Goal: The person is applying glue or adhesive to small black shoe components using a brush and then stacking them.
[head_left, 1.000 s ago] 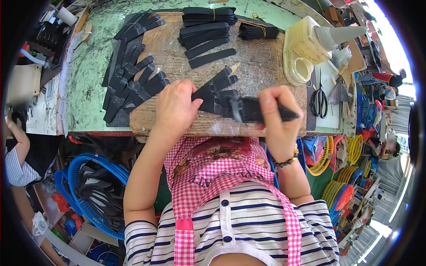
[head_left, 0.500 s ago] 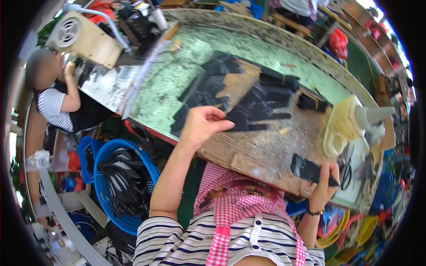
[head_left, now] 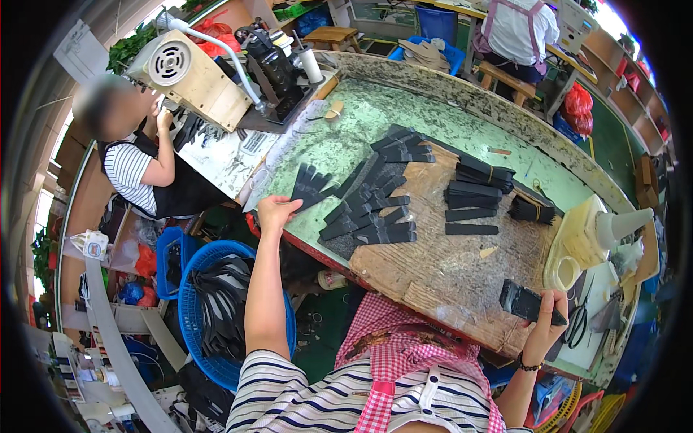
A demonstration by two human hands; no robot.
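My left hand [head_left: 277, 213] is closed at the left edge of the bench, pinching the near end of a fan of black strips [head_left: 310, 185]. Beside that fan, several overlapping fans of black strips [head_left: 375, 209] lie on a dark sheet and the worn brown board [head_left: 426, 263]. My right hand [head_left: 546, 326] grips a flat, dark, slab-like tool [head_left: 521, 301] with pale smears, held over the board's right side. Between the hands, short black strips [head_left: 472, 202] lie stacked in rows, and a banded bundle of black strips [head_left: 531, 211] sits farther right.
A cream glue container [head_left: 586, 231] with a grey spout stands at the bench's right, near black-handled scissors [head_left: 577, 325]. Below left is a blue basket [head_left: 189, 310] of black pieces. A co-worker [head_left: 148, 162] sits at a sewing machine [head_left: 188, 72] on the left.
My left hand has moved left, off the board, with the fan of strips. My right hand keeps its grip on the dark tool. The whole view has shifted, showing more of the far side.
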